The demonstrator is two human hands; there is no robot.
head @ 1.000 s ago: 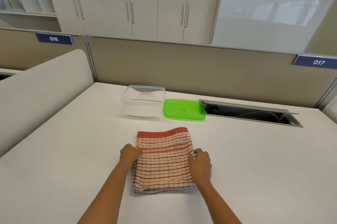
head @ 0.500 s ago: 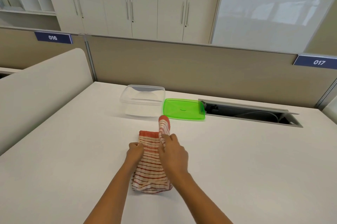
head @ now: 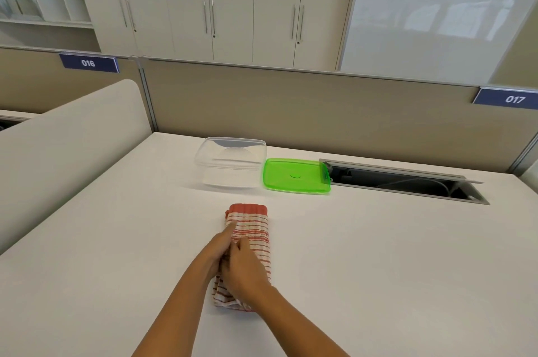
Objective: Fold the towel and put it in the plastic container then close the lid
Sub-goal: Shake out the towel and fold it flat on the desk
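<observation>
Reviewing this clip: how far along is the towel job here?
Folding looks nearly done: the towel is a narrow strip under the left hand and right hand. Left: the plastic container stands empty, and the green lid lies beside it.

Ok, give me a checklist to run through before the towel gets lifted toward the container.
1. Towel folded narrow enough for the container: ok, it lies as a slim strip.
2. Hold on the towel: cannot tell; left hand and right hand rest on its near half, the grip is hidden.
3. Plastic container open and upright: ok.
4. Container holds nothing: ok, as far as its clear walls show.
5. Green lid off and within reach: ok, flat on the table just right of the container.
6. Path from towel to container: ok, only bare table between them.
</observation>
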